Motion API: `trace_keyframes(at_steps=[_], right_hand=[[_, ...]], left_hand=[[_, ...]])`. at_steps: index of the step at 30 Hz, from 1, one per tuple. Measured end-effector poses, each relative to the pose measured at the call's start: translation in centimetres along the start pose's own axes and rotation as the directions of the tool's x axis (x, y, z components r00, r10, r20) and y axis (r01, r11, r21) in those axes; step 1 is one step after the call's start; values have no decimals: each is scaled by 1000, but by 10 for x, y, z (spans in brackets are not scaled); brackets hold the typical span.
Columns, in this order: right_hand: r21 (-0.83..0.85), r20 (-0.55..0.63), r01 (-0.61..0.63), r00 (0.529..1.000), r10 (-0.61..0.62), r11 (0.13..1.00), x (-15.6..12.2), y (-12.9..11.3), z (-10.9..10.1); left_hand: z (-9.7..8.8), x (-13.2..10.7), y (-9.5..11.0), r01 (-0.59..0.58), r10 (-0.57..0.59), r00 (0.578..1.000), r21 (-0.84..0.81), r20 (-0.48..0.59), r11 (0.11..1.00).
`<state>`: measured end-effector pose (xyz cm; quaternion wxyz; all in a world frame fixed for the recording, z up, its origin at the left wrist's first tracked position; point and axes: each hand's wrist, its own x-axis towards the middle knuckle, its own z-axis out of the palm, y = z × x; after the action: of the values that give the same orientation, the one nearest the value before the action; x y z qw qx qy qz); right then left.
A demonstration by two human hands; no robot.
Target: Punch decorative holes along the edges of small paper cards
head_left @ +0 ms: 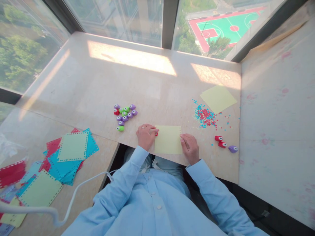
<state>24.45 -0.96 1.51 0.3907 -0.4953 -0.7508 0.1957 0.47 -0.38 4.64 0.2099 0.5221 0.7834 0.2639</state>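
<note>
A pale yellow square sheet of paper point(168, 141) lies in front of me at the table's near edge. My left hand point(145, 135) is closed at its upper left side, around a small red paper punch point(157, 133) that is mostly hidden by the fingers. On the opposite side, my right hand point(190, 147) pinches the sheet's right edge between thumb and fingers. Right of that hand lie two red punches point(218, 138) and a purple punch point(232, 149). Farther off to the left, several purple, green and red punches point(125, 114) stand grouped together.
Red and blue paper bits point(206, 117) are scattered at right, beside plain yellow sheets point(219, 98). Punched red, blue and yellow sheets point(73, 147) pile up at left. A white cable point(73, 196) crosses the lower left. Windows border the far side; a patterned wall point(275, 131) stands right.
</note>
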Motion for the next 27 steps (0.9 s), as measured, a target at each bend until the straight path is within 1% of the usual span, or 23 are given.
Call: trace_keyframes(at_steps=[5, 9, 12, 14, 17, 19, 27], right_hand=[[1, 12, -24, 1000, 24, 1000, 0, 1, 1], [7, 1, -18, 1000, 18, 1000, 0, 1, 1], [13, 6, -24, 1000, 24, 1000, -1, 2, 2], [13, 11, -38, 999, 38, 999, -1, 3, 2], [16, 8, -44, 999, 44, 999, -2, 4, 3], [22, 4, -43, 999, 43, 999, -2, 5, 4], [18, -9, -3, 1000, 4, 1000, -1, 6, 6]], left_hand=[[4, -2, 9, 5, -12, 998, 115, 55, 993], [9, -6, 17, -23, 1, 994, 204, 110, 979], [9, -3, 18, -17, -21, 989, 248, 146, 969], [8, 2, 17, 10, -58, 982, 259, 181, 966], [6, 11, 13, 56, -123, 958, 254, 259, 966], [6, 16, 10, 77, -148, 945, 241, 290, 967], [7, 17, 11, 71, -162, 935, 281, 317, 957]])
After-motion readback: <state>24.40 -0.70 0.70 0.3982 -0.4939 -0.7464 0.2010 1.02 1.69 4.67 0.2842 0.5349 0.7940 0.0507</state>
